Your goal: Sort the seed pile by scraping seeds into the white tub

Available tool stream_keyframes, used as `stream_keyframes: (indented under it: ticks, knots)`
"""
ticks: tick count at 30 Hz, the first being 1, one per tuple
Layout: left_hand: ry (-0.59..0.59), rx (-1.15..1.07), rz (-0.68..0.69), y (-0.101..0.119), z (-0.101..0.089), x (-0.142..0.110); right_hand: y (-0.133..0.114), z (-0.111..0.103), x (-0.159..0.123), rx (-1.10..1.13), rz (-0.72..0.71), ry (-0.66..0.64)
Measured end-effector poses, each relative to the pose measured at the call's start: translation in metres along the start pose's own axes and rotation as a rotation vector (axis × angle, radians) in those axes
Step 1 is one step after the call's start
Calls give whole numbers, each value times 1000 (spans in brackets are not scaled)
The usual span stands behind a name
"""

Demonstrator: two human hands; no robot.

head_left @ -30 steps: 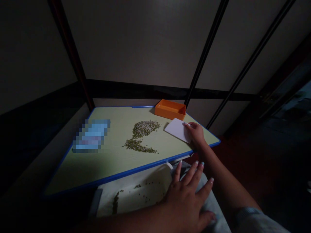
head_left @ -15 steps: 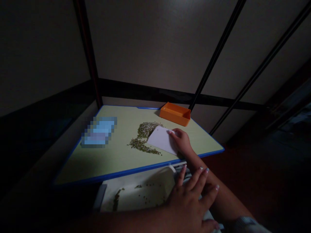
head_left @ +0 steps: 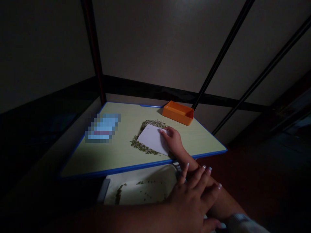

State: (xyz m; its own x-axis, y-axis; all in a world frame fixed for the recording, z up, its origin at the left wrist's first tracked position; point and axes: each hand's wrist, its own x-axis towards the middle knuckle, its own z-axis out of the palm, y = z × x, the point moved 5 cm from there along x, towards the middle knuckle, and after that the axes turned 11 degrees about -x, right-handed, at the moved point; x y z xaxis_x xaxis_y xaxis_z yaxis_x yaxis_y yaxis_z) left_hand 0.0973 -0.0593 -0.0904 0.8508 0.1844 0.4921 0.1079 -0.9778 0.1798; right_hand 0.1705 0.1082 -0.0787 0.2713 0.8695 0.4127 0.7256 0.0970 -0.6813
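Our right grip (head_left: 173,141) pinches the scraper (head_left: 152,138), probably light and stiff, sensibly by its right edge, while our left grip (head_left: 190,198) spreads wide, holding nothing visible.

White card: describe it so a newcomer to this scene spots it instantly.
Find the blue-edged pale tabletop. Near its middle, the right hand holds the card, with greenish grains showing along its edges. It is flat and white with a small hole near one corner, unlike the open orange box.

The left hand (head_left: 190,200), fingers (head_left: 197,179) splayed, overlaps the right forearm (head_left: 224,202); the right hand (head_left: 172,140) pinches, thumb (head_left: 163,132) uppermost.
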Motion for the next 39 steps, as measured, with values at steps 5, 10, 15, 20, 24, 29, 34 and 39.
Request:
stream_keyframes:
  ticks: [5, 10, 15, 20, 24, 29, 34, 39]
  knots:
    - [-12, -16, -4, 1, -2, -1, -1, 2, 0, 77, 18, -44]
    - [-23, -46, -11, 0, -2, 0, 0, 5, -1, 129, 40, -95]
    - [-9, -56, -15, 1, -1, 0, -2, 4, -3, 148, 32, -108]
    - [-21, -72, -20, 1, -2, 0, -5, 3, -4, 174, 2, -109]
    - [-26, -80, -14, 1, -3, 0, -6, 1, -5, 225, -26, -118]
    - [-26, -77, -23, 1, -2, 0, 5, -15, -6, 222, -23, -55]
    - [-30, -86, -30, 1, 0, 0, 20, -31, -6, 210, -11, -30]
    - [-41, -126, -31, 1, 2, 0, 26, -36, -9, 229, -15, -52]
